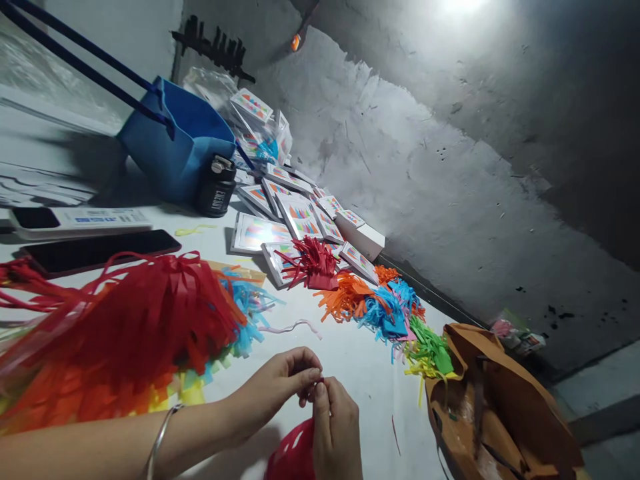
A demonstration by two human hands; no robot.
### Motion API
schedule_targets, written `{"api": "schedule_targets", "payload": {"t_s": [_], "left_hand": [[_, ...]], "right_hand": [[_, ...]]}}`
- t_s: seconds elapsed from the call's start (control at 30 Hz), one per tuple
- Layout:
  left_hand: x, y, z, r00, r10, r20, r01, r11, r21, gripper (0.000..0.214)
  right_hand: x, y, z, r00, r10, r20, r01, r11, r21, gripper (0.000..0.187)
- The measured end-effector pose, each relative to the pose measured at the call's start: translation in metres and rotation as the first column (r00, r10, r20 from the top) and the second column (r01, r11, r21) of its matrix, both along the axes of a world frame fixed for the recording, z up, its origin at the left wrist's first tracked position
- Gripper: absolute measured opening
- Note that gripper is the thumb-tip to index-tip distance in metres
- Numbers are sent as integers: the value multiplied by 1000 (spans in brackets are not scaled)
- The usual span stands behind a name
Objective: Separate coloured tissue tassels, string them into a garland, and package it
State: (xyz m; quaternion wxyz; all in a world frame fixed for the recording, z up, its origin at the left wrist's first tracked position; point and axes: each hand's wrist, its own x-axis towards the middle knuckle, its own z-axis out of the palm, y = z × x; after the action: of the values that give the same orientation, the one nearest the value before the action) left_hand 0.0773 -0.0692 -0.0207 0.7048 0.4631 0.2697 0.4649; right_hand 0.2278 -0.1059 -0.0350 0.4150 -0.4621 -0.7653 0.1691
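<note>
My left hand, with a silver bangle on its wrist, is closed in a pinch, and its fingertips meet those of my right hand. A red tissue-paper tassel hangs below, held in my closed right hand. A small bit of its red tip shows between the fingertips; most of it is hidden by the fingers. To the left lies a big pile of red and orange tassels. Farther off rests a dark red tassel bundle, beside orange tassels, blue tassels and green tassels.
Flat printed packets are heaped along the wall. A blue bag and a black bottle stand at the back left, behind a dark phone. A brown bag sits open at the right. A pink strip lies on the white table.
</note>
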Motion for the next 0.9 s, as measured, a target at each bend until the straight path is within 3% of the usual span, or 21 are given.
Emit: {"api": "schedule_targets", "payload": {"t_s": [0.17,0.37,0.6,0.9], "left_hand": [[1,0,-8,998,10,-60,-6,998,63,42],[-2,2,-12,988,-18,-151,46,982,183,35],[-3,2,-12,988,-19,-156,43,987,153,31],[-10,6,-6,960,-25,-279,69,987,148,12]], "right_hand": [[3,0,1,996,-25,89,27,999,-23,39],[8,-3,0,993,-14,-113,-15,969,-245,45],[10,-6,-10,992,-99,-80,92,992,-83,39],[14,-6,-7,994,-56,-93,45,993,-113,33]]}}
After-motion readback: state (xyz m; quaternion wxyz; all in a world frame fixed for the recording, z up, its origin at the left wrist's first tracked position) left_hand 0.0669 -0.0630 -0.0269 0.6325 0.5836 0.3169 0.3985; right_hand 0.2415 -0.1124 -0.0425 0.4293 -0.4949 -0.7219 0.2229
